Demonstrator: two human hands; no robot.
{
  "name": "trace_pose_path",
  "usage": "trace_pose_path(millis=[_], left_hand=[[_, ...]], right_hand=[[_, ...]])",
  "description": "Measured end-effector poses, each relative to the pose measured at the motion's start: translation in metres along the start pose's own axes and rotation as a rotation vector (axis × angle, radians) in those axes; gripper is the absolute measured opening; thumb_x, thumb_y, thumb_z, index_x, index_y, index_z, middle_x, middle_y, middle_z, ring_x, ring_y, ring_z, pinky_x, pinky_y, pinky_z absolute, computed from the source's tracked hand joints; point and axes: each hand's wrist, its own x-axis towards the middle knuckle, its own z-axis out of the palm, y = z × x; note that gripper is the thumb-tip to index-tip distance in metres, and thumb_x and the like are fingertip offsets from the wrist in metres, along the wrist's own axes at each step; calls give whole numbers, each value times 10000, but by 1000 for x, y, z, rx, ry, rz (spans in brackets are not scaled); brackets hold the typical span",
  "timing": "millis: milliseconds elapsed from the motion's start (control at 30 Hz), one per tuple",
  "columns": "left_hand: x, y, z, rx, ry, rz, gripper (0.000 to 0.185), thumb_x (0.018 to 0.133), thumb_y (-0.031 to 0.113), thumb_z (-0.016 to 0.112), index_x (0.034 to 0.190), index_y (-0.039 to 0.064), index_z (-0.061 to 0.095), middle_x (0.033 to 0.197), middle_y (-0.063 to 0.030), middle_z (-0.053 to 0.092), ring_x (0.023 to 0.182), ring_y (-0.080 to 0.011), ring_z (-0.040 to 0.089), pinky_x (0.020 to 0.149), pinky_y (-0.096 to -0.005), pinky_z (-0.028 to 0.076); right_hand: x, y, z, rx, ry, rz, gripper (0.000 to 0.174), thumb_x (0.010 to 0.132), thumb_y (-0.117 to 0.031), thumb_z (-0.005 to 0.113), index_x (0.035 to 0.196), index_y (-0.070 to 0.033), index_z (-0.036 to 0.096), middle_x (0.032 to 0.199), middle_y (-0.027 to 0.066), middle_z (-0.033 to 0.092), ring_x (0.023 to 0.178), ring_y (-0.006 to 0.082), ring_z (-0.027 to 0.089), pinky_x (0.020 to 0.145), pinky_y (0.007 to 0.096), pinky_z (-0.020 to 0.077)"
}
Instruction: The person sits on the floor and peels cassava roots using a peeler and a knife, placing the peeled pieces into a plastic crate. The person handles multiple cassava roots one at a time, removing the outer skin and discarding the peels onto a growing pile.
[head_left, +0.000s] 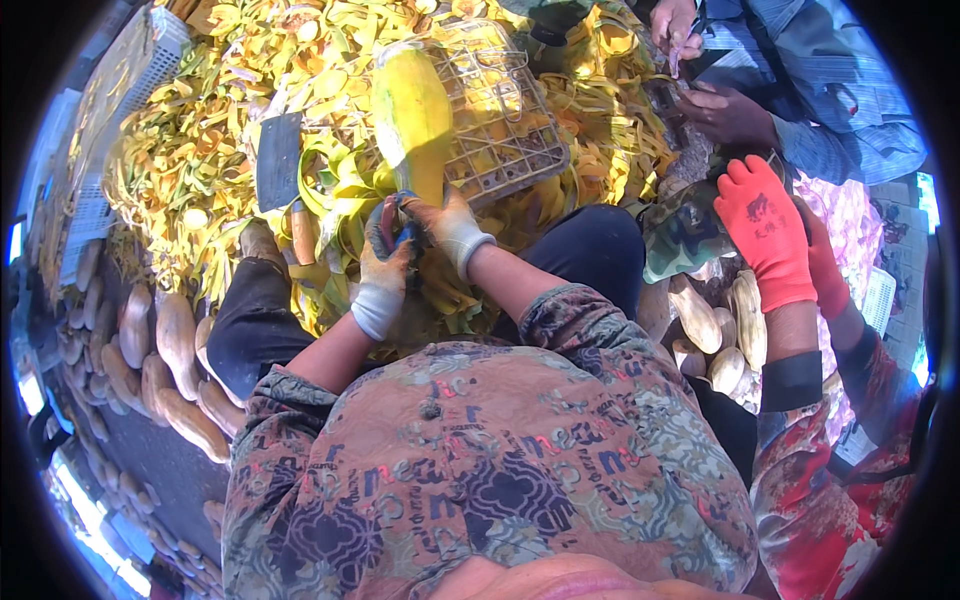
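Note:
A largely peeled yellow squash (414, 112), streaked with green, leans with its wide end on an overturned grid crate (517, 161) and its narrow end towards me. My right hand (454, 229), in a stained white work glove, grips that narrow end. Close beside it, my left hand (384, 266), gloved likewise, curls around a reddish tool handle (388, 220); the tool's working end is hidden. Left of the squash, a cleaver with a dark blade (277, 161) and wooden handle (302, 234) stands among curled peel strips (337, 176).
Yellow and green peelings (202, 150) heap around the crate. Unpeeled tan squashes (176, 345) lie on the left floor, more (697, 315) at right. A white plastic crate (161, 56) stands far left. Two co-workers sit right, one with red gloves (765, 232), one with bare hands (724, 112).

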Motion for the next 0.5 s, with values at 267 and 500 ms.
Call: trace_pose_path(millis=[267, 500], left_hand=[[-6, 39, 3, 91, -34, -13, 644, 874, 82, 581, 1436, -11, 282, 1484, -112, 339, 1376, -205, 307, 1133, -330, 223], [18, 39, -11, 410, -30, 163, 584, 865, -30, 507, 1413, 37, 316, 1407, -121, 428, 1264, -198, 444, 1047, -294, 344]], right_hand=[[-17, -26, 3, 144, -21, 47, 553, 758, -211, 788, 1189, 8, 520, 1067, 118, 647, 945, 207, 626, 839, 318, 500], [-19, -40, -16, 574, -216, 381, 377, 849, -244, 691, 1159, -82, 550, 981, 49, 644, 825, 206, 646, 744, 370, 548]])
